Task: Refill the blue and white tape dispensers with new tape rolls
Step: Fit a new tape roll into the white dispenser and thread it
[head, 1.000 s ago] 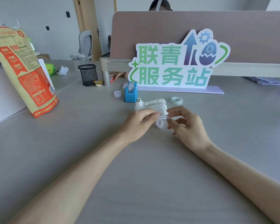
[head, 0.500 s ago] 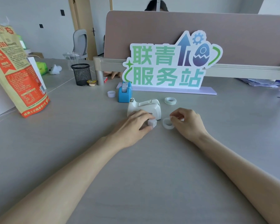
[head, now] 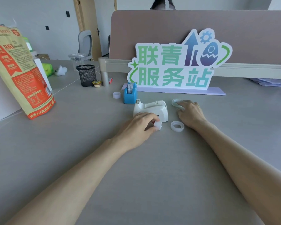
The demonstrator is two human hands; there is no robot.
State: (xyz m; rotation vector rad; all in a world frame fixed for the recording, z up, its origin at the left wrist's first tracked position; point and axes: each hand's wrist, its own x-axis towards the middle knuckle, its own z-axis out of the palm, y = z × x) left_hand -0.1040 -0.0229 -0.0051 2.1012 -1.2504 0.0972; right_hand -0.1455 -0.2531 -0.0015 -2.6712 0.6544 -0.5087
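The blue dispenser (head: 130, 93) stands at the back of the worktop (head: 88, 143), just in front of the sign (head: 173, 62), and already carries a roll in its cradle, so that half of the job looks done. A small empty core (head: 116, 95) lies just beside it on its left.

The white dispenser (head: 151, 109) sits nearer, between the two hands, and its cradle looks empty, though the view into it is poor. The left hand (head: 136, 127) rests on the worktop just in front of the dispenser, its fingers pinched on a small white hub (head: 158, 125), probably the spindle that carries the roll. A thin ring (head: 177, 126) lies flat on the worktop to the right of the hub, apart from both hands; it looks like a spent or nearly spent roll. The right hand (head: 189, 113) reaches farther back, its fingertips on the new roll (head: 175, 101) that lies flat to the right of the white dispenser. Whether the fingers have closed on that roll or only touch it cannot be told; the hand covers part of it.

What is left, by my reading: lift the new roll, seat it on the hub, drop the hub into the white dispenser and draw the tape end to the cutter. The task seems well past halfway.
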